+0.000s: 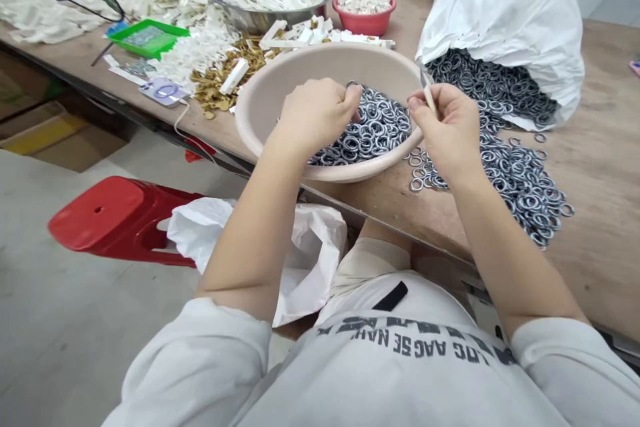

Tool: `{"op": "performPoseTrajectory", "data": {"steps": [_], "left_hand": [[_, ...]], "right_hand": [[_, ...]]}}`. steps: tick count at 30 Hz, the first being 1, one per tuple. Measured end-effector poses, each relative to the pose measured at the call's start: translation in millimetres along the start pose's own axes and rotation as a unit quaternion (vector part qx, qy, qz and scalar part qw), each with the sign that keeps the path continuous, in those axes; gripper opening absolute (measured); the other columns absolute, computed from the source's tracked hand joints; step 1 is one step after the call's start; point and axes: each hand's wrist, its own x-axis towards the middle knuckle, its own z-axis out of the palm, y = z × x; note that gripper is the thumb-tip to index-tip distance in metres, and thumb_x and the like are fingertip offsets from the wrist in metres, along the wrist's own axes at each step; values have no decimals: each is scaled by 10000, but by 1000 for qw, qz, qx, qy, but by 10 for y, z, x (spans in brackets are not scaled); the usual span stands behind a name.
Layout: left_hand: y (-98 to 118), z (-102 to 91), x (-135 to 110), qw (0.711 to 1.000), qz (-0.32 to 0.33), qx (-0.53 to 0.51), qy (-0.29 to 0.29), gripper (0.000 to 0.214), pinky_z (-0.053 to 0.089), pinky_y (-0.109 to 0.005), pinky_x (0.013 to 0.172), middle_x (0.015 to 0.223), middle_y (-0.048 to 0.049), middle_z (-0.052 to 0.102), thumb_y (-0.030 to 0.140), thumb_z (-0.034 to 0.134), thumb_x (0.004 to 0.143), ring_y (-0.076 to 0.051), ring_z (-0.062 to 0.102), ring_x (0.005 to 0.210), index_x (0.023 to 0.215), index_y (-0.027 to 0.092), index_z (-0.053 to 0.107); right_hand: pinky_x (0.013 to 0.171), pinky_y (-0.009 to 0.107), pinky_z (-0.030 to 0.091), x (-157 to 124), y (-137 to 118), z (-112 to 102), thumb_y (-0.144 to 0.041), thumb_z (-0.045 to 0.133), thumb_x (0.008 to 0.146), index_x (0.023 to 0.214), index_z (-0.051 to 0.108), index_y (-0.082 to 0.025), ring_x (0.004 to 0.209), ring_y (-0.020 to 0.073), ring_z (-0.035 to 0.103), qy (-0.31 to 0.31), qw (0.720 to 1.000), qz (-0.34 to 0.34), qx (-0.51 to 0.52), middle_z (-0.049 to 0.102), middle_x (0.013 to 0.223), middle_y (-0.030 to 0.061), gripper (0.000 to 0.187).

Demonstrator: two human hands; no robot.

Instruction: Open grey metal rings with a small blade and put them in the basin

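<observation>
My left hand (320,110) is over a wide beige basin (265,103), its fingers curled and the thumb bent in. Whatever it may hold is hidden. Below it, a heap of grey metal rings (373,123) fills part of the basin. At the basin's right rim, my right hand (450,123) pinches a slim white-handled tool (429,97) with a grey tip pointing up; its exact kind is unclear. More loose rings (523,180) lie on the table beside and beyond my right forearm.
A white sack (505,7) on its side spills rings at the right. Behind the basin are a steel bowl (250,19) of white strips, a red bowl (364,21) of small white pieces and a green tray (148,38). A red stool (115,217) stands at left.
</observation>
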Motion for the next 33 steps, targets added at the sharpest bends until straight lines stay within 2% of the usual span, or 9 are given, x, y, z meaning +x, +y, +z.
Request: {"op": "performPoseTrajectory", "data": {"steps": [4, 10, 13, 17, 20, 25, 29, 31, 33], "left_hand": [[6, 12, -93, 997, 37, -26, 60, 323, 449, -397, 822, 687, -88, 652, 481, 553, 889, -293, 609, 924, 711, 240, 673], [82, -29, -111, 996, 56, 63, -29, 343, 442, -397, 862, 778, -96, 659, 396, 456, 947, -283, 615, 970, 746, 200, 654], [54, -26, -88, 991, 70, 95, -60, 287, 441, -419, 871, 832, -80, 673, 388, 491, 930, -292, 619, 981, 795, 214, 676], [29, -37, -102, 995, 55, 80, -33, 198, 430, -452, 878, 819, -78, 678, 423, 644, 843, -313, 622, 954, 808, 243, 715], [53, -28, -143, 996, 35, 85, 8, 248, 426, -463, 894, 813, -82, 672, 450, 728, 782, -322, 617, 958, 893, 229, 717], [63, -11, -233, 995, 59, 54, 67, 316, 417, -448, 987, 915, -72, 690, 466, 668, 857, -289, 580, 1086, 1024, 199, 643], [141, 74, -449, 988, 93, 33, 119, 235, 436, -456, 1012, 1014, -92, 685, 383, 592, 923, -280, 599, 1114, 1035, 180, 628], [245, 267, -625, 977, 169, 2, 134, 208, 468, -421, 996, 1099, -94, 681, 313, 525, 957, -247, 619, 1103, 1092, 190, 625], [355, 583, -786, 953, 293, -24, 78, 261, 506, -375, 962, 1177, -90, 682, 230, 466, 967, -211, 642, 1073, 1184, 204, 609]], "right_hand": [[701, 317, 497, -306, 200, -221, -476, 509, 972, 985, 632, -222, 794, 156, 604, 74, 997, 6, -36, 585, 832, 14, 283], [614, 280, 407, -503, 507, -459, -388, 536, 966, 945, 621, -221, 674, 138, 524, 74, 992, 63, -80, 558, 766, -4, 189], [656, 299, 396, -571, 422, -548, -363, 485, 988, 970, 645, -216, 771, 184, 555, -26, 968, 39, -247, 608, 842, 33, 218], [723, 347, 388, -574, 347, -573, -271, 426, 996, 1064, 695, -193, 1002, 280, 545, -272, 843, -69, -459, 645, 1093, 129, 289], [872, 399, 381, -481, 489, -474, -207, 371, 999, 1309, 609, -115, 1129, 318, 502, -355, 789, -121, -488, 618, 1240, 191, 402], [982, 427, 335, -408, 629, -364, -237, 378, 1007, 1375, 566, -112, 1136, 305, 546, -403, 782, -113, -463, 635, 1287, 184, 432], [1010, 437, 337, -577, 466, -574, -214, 361, 1013, 1327, 606, -157, 1213, 298, 537, -426, 786, -144, -425, 653, 1304, 139, 403], [1056, 471, 320, -696, 379, -747, -209, 371, 1010, 1374, 571, -170, 1318, 315, 471, -419, 795, -147, -414, 589, 1412, 124, 417], [1099, 508, 303, -825, 303, -919, -206, 372, 1009, 1437, 512, -190, 1380, 323, 419, -388, 820, -131, -401, 494, 1514, 107, 451]]}}
